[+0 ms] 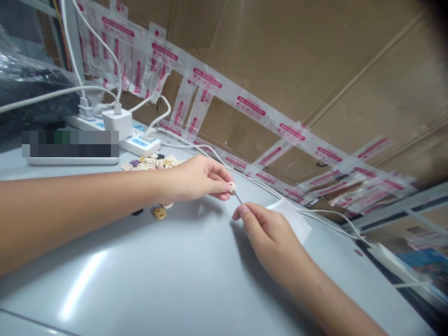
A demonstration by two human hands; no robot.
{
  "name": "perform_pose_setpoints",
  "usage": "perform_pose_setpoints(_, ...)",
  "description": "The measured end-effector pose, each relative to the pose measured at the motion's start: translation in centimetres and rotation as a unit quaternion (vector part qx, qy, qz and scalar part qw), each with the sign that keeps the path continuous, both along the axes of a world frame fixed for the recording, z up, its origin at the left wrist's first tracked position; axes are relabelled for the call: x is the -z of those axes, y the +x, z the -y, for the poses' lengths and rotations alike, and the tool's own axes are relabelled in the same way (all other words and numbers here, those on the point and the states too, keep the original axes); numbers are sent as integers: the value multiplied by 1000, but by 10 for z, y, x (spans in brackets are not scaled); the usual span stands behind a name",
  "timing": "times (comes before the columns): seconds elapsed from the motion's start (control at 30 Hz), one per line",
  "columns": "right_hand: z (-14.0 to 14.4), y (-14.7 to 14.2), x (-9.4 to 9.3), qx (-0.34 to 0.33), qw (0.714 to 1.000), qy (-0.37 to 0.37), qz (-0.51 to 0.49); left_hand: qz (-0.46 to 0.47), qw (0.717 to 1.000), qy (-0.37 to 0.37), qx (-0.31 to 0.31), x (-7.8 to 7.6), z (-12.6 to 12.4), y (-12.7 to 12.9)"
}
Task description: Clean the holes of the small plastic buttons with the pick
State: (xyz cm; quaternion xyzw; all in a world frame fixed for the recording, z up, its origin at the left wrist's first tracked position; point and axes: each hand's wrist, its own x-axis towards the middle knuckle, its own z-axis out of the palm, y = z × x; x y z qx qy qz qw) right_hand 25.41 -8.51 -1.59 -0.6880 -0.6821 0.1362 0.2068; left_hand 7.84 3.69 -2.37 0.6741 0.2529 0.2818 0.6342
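Head view: left hand (201,179) pinches a small cream plastic bead (232,186) between thumb and forefinger, fingers (224,179) clamped on it. Right hand (269,233) has its fingers (245,212) together on the lower end of a thin grey metal pin (238,197), and also holds a small clear plastic bag (292,219) behind them. Pin's long axis runs diagonally, up-left toward the bead, down-right into the right fingers; its tip meets the bead just beside the left fingertips, whether touching or inside a hole I cannot tell. Both hands hover just above the pale grey glossy desk (157,270). Behind the left wrist lies a loose pile of cream, yellow and purple beads (152,163); one yellow bead (160,213) sits below the wrist. Beyond the pile, a white power strip (140,142) with a white plug-in charger (117,123).
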Motion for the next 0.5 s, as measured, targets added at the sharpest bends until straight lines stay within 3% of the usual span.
perform_pose_setpoints(0.17,1,0,0,-7,1000,-8,-11,2,1000,0,3,-2,4,1)
perform_pose_setpoints(0.5,4,-2,-1,-10,998,11,53,-82,984,131,-84,-12,23,5)
